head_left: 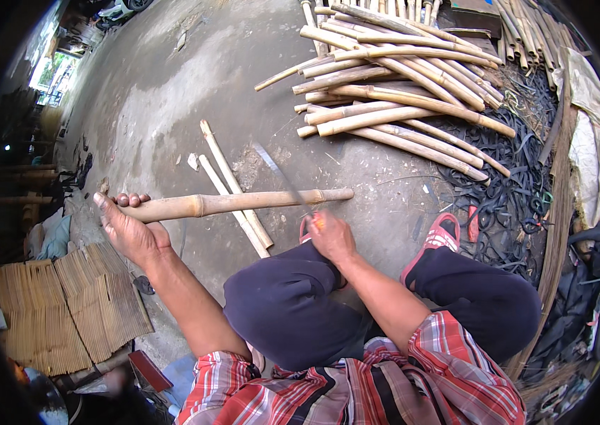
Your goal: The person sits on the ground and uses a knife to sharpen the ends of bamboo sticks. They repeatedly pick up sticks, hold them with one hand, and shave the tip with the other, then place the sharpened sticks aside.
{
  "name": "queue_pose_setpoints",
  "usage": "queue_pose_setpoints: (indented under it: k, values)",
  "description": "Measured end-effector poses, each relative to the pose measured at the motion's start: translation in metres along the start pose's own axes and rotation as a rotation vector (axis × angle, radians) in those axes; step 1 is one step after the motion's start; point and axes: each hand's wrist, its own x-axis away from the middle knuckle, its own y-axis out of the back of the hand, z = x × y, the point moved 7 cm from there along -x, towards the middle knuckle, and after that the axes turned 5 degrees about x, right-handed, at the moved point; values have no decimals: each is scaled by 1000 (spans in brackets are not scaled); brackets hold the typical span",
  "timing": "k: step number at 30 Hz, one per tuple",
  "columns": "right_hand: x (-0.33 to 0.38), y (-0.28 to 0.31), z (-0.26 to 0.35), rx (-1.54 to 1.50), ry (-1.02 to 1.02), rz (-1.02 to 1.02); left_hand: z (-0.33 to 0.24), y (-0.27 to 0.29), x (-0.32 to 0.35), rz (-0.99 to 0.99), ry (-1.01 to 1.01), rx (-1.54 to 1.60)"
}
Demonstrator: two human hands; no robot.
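Note:
My left hand (133,234) is closed round the thicker left end of a bamboo pole (232,204), which lies roughly level in front of my knees. In my right hand (335,239) is the orange handle of a long, narrow-bladed knife (275,170). Its slim dark blade slants up and left, crossing the pole near the pole's right part; whether the edge touches the bamboo I cannot tell. Under the pole, two thinner bamboo pieces (224,164) lie side by side on the concrete floor (151,106).
A big heap of cut bamboo poles (413,78) fills the far right. Tangled black strips (505,191) spread beside it, with a red object (472,224) among them. Slatted bamboo panels (66,304) lie at the left, and a whitish sack (590,127) at the right edge. My feet wear pink sandals (443,234).

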Motion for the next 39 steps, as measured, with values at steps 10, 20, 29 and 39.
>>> queue_pose_setpoints:
  k: [10, 20, 29, 39]
  values:
    - [3, 6, -17, -57, 99, -16, 6, 1, 0, -13, -37, -23]
    - [-13, 1, -33, -36, -81, -1, 3, 0, 5, 26, -88, -35]
    - [-4, 2, -24, -49, 34, 126, 13, 22, -6, 115, 39, 177]
    - [-1, 0, -33, 26, -60, 64, 10, 20, 0, 314, 86, 367]
